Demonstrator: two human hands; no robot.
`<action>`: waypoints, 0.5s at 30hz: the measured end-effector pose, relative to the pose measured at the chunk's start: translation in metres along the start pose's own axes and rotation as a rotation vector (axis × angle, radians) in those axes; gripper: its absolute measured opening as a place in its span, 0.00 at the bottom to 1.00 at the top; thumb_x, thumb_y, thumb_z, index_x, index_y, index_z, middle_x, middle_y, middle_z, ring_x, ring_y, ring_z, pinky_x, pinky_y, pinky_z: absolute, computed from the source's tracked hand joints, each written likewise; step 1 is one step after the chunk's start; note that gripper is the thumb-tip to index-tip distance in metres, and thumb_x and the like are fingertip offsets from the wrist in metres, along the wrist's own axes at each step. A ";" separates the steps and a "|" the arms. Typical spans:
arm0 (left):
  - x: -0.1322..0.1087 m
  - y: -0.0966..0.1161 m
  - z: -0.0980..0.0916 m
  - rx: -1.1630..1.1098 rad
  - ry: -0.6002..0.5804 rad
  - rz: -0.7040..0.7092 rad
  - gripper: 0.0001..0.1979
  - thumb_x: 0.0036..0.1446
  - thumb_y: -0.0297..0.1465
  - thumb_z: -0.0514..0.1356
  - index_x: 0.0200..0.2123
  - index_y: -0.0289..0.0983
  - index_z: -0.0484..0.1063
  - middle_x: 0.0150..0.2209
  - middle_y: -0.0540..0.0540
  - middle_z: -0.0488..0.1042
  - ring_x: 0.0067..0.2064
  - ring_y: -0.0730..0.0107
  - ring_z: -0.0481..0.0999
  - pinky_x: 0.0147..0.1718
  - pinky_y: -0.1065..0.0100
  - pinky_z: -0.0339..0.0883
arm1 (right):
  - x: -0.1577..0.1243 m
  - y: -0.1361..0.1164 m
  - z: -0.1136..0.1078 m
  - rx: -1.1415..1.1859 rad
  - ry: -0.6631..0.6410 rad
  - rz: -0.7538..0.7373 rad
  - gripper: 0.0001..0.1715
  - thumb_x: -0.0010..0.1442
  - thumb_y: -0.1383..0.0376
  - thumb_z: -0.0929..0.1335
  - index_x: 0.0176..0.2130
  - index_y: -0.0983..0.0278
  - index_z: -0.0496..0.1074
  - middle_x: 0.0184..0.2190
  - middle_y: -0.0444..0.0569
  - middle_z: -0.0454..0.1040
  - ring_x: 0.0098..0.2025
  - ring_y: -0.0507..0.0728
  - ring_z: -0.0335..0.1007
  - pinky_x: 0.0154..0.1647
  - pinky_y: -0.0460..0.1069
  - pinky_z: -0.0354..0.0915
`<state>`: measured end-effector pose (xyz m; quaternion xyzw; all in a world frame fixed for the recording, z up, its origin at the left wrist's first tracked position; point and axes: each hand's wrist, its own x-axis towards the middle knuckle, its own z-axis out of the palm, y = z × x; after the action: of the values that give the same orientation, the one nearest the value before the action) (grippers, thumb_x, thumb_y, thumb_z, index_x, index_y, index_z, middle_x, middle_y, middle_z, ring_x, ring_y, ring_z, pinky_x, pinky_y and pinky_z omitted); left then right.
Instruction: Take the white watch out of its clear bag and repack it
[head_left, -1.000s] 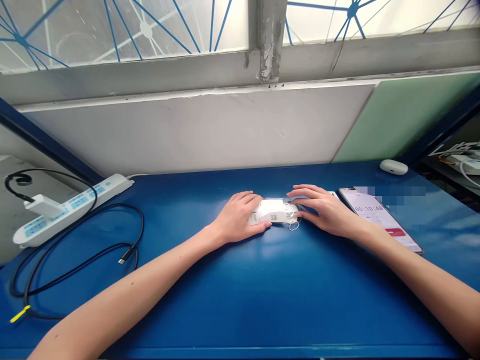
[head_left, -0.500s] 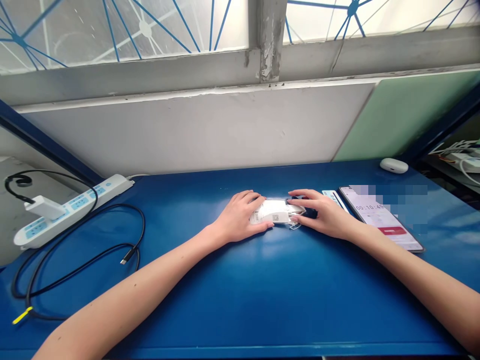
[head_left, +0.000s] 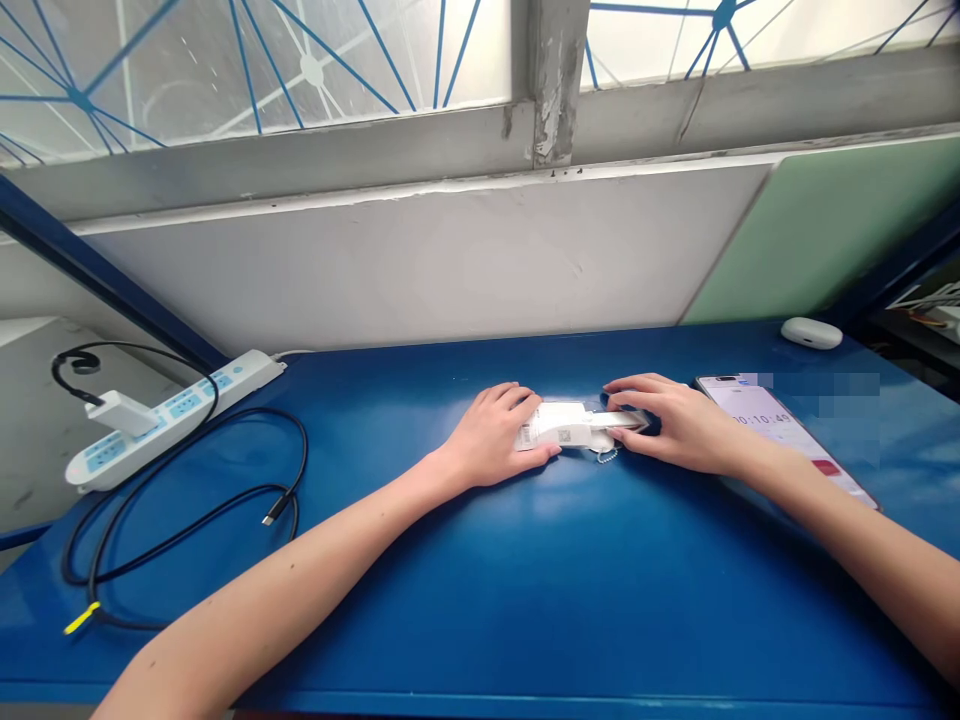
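Note:
My left hand (head_left: 498, 436) is closed around the left end of a small white package (head_left: 566, 424), thumb along its near side and fingers over the far side. The package has a clear, shiny covering and a label with a square code; it lies low at the table surface. My right hand (head_left: 671, 425) pinches a pale, flat strip-like piece (head_left: 621, 421) at the package's right end, thumb on the near side. What this piece is, I cannot make out. A short beaded chain (head_left: 607, 455) lies beside the package, below my right fingertips.
A phone (head_left: 780, 430) showing a timer lies partly under my right forearm on the blue table (head_left: 480, 600). A white earbud case (head_left: 811, 333) sits at the back right. On the left are a power strip (head_left: 184, 405), a plugged-in charger (head_left: 124, 412) and a looped black cable (head_left: 300, 470).
My right hand has moved slightly away to the right, and more of the pale strip shows beyond the package. My left hand keeps its hold. The whole view has shifted a little.

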<state>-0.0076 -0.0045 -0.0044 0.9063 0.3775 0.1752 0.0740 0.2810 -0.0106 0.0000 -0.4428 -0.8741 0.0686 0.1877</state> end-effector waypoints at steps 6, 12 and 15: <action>0.000 -0.002 0.001 0.002 0.010 0.003 0.28 0.59 0.49 0.60 0.55 0.36 0.68 0.56 0.38 0.71 0.61 0.47 0.65 0.60 0.50 0.59 | -0.003 -0.002 0.005 0.170 -0.013 0.032 0.19 0.60 0.53 0.69 0.48 0.58 0.75 0.57 0.54 0.72 0.55 0.66 0.71 0.52 0.59 0.71; 0.001 0.000 0.001 -0.012 0.041 0.013 0.26 0.56 0.47 0.62 0.52 0.37 0.70 0.54 0.38 0.73 0.59 0.48 0.68 0.58 0.51 0.62 | 0.001 -0.015 0.019 0.172 0.034 0.013 0.17 0.65 0.54 0.64 0.48 0.60 0.74 0.57 0.58 0.72 0.57 0.67 0.70 0.54 0.63 0.69; 0.001 0.000 0.001 -0.012 0.060 0.001 0.25 0.55 0.47 0.62 0.51 0.38 0.70 0.53 0.39 0.74 0.58 0.47 0.70 0.57 0.50 0.63 | 0.003 -0.013 0.014 0.101 0.040 -0.027 0.16 0.67 0.56 0.63 0.47 0.61 0.73 0.60 0.60 0.69 0.59 0.68 0.68 0.55 0.64 0.68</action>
<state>-0.0066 -0.0038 -0.0051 0.9002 0.3783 0.2046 0.0681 0.2640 -0.0155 -0.0083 -0.4223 -0.8714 0.1012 0.2284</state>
